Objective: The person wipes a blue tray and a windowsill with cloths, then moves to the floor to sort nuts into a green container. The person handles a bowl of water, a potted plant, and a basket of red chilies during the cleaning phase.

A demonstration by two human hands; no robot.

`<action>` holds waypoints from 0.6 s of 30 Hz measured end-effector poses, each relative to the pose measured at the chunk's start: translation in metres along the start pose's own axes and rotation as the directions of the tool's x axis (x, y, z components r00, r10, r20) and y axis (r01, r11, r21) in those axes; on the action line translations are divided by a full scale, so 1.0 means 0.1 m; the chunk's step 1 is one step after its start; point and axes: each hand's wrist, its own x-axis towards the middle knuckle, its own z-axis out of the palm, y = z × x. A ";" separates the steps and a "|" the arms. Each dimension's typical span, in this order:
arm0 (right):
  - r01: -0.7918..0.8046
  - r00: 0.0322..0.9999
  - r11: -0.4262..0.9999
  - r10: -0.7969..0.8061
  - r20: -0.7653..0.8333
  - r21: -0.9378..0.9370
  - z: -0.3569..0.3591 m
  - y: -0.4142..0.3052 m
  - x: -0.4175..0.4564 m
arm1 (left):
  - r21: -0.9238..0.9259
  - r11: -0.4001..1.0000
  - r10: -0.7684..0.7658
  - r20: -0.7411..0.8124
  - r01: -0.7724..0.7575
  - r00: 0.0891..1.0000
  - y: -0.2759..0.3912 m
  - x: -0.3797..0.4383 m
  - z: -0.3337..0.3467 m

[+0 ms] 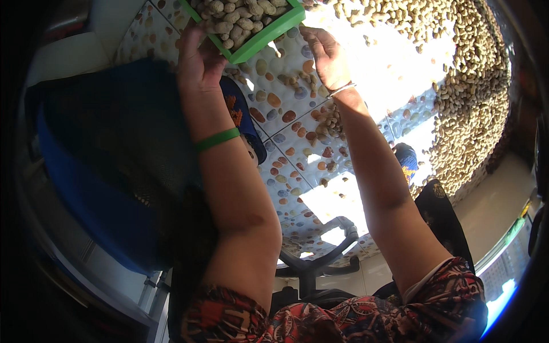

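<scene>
A green-rimmed box (268, 36) filled with unshelled peanuts (240, 19) is at the top of the view, cut off by the frame's upper edge. My left hand (201, 64) grips its left wall near the front corner, some fingers hidden behind it. Close to the box's right corner is my right hand (329, 58), its fingers bent. Whether those fingertips touch the box or pinch something small cannot be made out. A green band (218, 139) circles my left forearm, and a thin bracelet (343, 88) my right wrist.
Loose peanuts (472, 98) cover the pebble-patterned tile floor (285, 124) along the right; a few lie between my arms. A blue mesh sack or basket (98, 180) stands at left. My slippers (240, 115) are on the floor. Below is a wheeled chair base (309, 268). Sunlight washes out parts.
</scene>
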 end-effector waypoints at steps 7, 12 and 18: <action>0.463 0.882 0.788 -0.455 0.124 -0.406 1.49 -0.12 -0.10 | 0.081 0.994 0.072 -0.073 -0.066 0.995 0.48 0.17 -0.06; 0.442 0.896 0.740 -0.384 0.221 -0.507 1.82 -0.12 0.28 | 0.091 0.990 0.119 -0.120 -0.108 0.986 0.51 0.18 0.07; 0.617 0.776 0.668 -0.428 0.463 -0.416 1.57 0.13 0.11 | 0.016 0.997 0.082 -0.101 -0.081 0.991 0.50 0.14 0.01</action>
